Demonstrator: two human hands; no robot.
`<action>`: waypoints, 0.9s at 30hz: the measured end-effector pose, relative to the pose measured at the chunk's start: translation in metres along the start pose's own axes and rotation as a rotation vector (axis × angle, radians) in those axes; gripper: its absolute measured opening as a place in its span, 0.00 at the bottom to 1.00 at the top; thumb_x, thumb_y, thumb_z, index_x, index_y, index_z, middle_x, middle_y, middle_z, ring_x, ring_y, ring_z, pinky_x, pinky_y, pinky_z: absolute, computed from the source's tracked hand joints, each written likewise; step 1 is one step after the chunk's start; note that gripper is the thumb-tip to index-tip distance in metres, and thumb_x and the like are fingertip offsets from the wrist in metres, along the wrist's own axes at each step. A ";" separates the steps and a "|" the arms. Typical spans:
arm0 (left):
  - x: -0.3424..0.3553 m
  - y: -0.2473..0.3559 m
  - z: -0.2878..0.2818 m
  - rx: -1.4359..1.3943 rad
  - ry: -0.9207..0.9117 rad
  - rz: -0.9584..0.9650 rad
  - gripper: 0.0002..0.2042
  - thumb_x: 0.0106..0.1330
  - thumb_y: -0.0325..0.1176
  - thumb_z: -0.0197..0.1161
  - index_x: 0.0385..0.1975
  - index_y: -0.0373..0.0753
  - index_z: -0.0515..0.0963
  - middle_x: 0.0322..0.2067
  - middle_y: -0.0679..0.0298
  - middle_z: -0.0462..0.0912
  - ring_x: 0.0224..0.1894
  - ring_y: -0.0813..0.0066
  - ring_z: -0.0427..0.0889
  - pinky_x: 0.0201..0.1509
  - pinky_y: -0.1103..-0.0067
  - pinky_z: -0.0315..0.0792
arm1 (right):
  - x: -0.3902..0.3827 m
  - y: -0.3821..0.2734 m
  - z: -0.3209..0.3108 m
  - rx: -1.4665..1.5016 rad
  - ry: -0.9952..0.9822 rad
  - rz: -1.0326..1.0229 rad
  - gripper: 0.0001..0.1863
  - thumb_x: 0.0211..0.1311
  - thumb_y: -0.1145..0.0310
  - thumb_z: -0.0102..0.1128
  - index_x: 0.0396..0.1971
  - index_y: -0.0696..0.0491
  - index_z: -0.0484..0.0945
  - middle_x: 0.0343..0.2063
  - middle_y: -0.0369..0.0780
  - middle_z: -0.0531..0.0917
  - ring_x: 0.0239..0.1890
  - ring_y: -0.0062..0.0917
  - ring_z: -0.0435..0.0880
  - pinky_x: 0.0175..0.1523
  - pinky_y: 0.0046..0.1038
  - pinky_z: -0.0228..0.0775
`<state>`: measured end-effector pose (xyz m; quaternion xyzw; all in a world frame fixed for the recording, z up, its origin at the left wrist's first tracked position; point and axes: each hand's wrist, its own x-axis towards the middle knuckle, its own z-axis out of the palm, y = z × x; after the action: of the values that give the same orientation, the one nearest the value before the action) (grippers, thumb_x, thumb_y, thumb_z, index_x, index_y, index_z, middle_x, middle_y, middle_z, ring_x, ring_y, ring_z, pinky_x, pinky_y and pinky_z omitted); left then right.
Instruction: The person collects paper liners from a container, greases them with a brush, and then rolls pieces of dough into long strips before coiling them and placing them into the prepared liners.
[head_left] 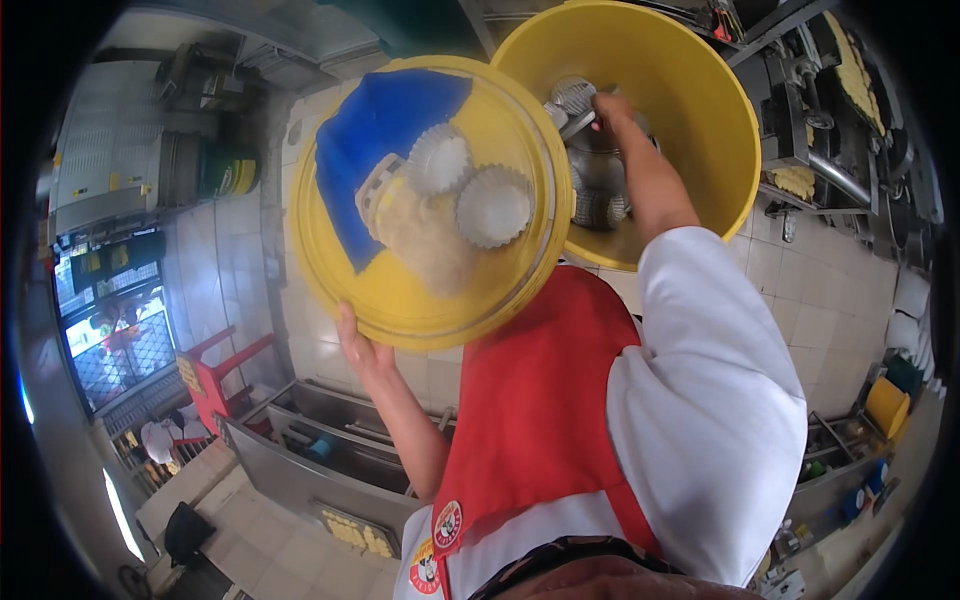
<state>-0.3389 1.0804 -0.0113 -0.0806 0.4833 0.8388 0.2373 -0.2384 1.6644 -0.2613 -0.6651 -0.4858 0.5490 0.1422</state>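
My left hand (pixel 366 350) grips the lower rim of a round yellow lid (pixel 515 300), thumb up over its edge. Two fluted metal tins (pixel 496 206) sit on the lid, beside a blue patch (pixel 385 120) and a smear of pale, flour-like residue (pixel 435 255). To the right, my right hand (pixel 612 110) reaches down into a big yellow tub (pixel 705 130). Its fingers are closed on a shiny metal tin (pixel 578 124), partly hidden by the hand. More fluted tins (pixel 602 208) lie stacked at the tub's bottom, some of them behind my forearm and the lid.
Metal machinery with trays of small yellow pieces (pixel 855 75) stands at the far right. A steel counter with open compartments (pixel 310 450) runs at the lower left, next to a red frame (pixel 210 385). Pale tiles (pixel 825 320) cover the floor around the tub.
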 end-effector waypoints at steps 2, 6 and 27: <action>0.002 -0.001 -0.002 -0.018 -0.003 0.001 0.30 0.75 0.37 0.62 0.72 0.33 0.61 0.65 0.51 0.73 0.65 0.54 0.75 0.68 0.58 0.73 | -0.019 -0.026 -0.016 -0.032 -0.067 -0.049 0.14 0.57 0.69 0.62 0.42 0.57 0.82 0.34 0.46 0.87 0.26 0.32 0.86 0.27 0.32 0.81; 0.008 0.000 -0.006 0.003 0.061 -0.038 0.28 0.75 0.37 0.61 0.71 0.33 0.63 0.65 0.51 0.74 0.64 0.54 0.76 0.68 0.59 0.72 | -0.086 -0.083 -0.096 -0.441 -0.272 -0.347 0.12 0.53 0.69 0.63 0.39 0.54 0.83 0.28 0.41 0.85 0.30 0.31 0.85 0.28 0.35 0.76; 0.091 -0.078 0.109 0.039 -0.445 -0.188 0.25 0.71 0.32 0.67 0.65 0.37 0.70 0.55 0.60 0.82 0.56 0.69 0.82 0.63 0.69 0.76 | -0.300 -0.037 -0.317 -0.903 0.675 -1.658 0.07 0.66 0.80 0.58 0.28 0.60 0.71 0.27 0.49 0.73 0.35 0.50 0.76 0.43 0.46 0.69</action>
<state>-0.3711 1.2346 -0.0485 0.0661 0.4256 0.8007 0.4164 0.0409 1.5507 0.0563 -0.2291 -0.8930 -0.1769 0.3445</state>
